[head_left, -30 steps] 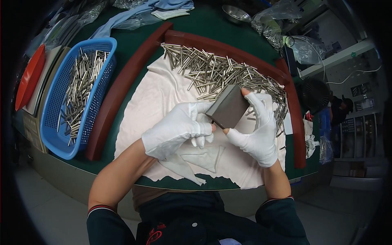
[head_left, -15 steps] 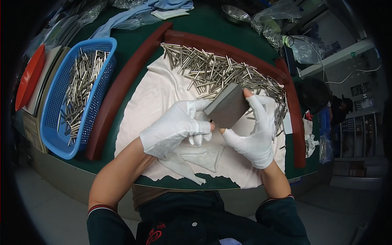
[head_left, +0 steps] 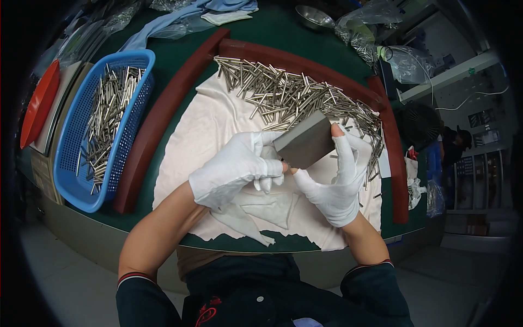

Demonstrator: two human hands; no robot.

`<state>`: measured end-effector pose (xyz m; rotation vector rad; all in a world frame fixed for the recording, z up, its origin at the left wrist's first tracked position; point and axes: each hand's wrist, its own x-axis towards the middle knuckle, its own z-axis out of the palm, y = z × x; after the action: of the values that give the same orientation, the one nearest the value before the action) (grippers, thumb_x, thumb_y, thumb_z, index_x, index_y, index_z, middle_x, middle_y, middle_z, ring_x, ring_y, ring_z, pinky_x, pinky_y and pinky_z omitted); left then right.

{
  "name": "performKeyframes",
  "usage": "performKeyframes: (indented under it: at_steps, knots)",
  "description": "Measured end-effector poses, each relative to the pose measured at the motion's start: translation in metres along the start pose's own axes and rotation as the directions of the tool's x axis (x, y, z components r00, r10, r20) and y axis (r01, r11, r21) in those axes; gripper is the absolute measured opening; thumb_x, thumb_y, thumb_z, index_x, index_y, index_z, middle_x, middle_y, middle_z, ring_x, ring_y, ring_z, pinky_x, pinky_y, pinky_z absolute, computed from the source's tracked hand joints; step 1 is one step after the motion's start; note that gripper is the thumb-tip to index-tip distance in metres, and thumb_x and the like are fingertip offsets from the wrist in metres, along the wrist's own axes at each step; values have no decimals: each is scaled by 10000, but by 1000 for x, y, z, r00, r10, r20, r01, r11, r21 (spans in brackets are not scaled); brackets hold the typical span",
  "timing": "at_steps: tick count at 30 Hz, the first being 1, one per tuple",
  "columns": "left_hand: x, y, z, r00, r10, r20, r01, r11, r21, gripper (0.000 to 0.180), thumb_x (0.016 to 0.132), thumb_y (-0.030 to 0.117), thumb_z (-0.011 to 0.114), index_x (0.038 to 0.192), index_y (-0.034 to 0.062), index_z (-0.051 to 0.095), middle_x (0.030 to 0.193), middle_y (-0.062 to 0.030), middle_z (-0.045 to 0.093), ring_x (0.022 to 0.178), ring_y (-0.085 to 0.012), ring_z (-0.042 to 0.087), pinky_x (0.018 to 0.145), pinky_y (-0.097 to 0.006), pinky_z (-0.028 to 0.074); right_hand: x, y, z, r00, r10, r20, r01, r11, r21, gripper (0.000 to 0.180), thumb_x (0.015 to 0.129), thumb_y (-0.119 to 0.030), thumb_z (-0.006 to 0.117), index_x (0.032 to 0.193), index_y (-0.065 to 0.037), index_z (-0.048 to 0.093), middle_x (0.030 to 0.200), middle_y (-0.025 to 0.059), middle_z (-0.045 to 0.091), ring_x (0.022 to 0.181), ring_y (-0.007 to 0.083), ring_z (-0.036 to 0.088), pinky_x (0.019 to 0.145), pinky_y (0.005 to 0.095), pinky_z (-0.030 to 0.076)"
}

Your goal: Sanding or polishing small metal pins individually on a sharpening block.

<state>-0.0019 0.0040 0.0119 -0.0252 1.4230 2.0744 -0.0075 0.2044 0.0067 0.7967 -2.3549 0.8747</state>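
Green matting covers the workbench (head_left: 283,32), which curves away at the near edge just above the person's lap. At far left one orange tray (head_left: 37,109) lies tilted at the rim, and just beside it one blue mesh basket (head_left: 71,158) holds a loose heap of metal pins, too many to count. Three dark red bars (head_left: 158,125) fence a white cloth (head_left: 218,125) on its left, far and right sides, leaving the near side open; bare cloth lies open between the left bar and the hands. Over the cloth's middle, the left hand (head_left: 231,169), in a white glove, is curled with its fingertips pressed to the lower left edge of one grey block (head_left: 305,143). The right hand (head_left: 335,180), gloved with bare fingertips, pinches the block's right side, forefinger upright along it. Behind the block a second, uncountable scatter of pins (head_left: 294,95) lies along the far bar, crowding the right edge.
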Motion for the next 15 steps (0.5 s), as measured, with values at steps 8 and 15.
performKeyframes:
  at_steps: [8, 15]
  knots:
    - [1, 5, 4, 1000, 22, -1, -22, 1000, -9, 499, 828, 22, 616, 1299, -15, 457, 736, -26, 577, 552, -51, 534, 476, -177, 450, -6, 5, 2, 989, -137, -51, 129, 984, -125, 872, 563, -107, 792, 1336, -11, 398, 1121, 132, 436, 995, 269, 457, 839, 363, 414]
    - [7, -10, -9, 988, 139, 70, -121, 968, -221, 690, 787, 54, 687, 1380, 6, 337, 834, -38, 562, 647, -81, 559, 468, -170, 436, -1, 17, -1, 936, 333, -116, -280, 901, 332, 826, 613, -125, 788, 1324, 15, 393, 1144, 116, 443, 1059, 239, 470, 947, 337, 383]
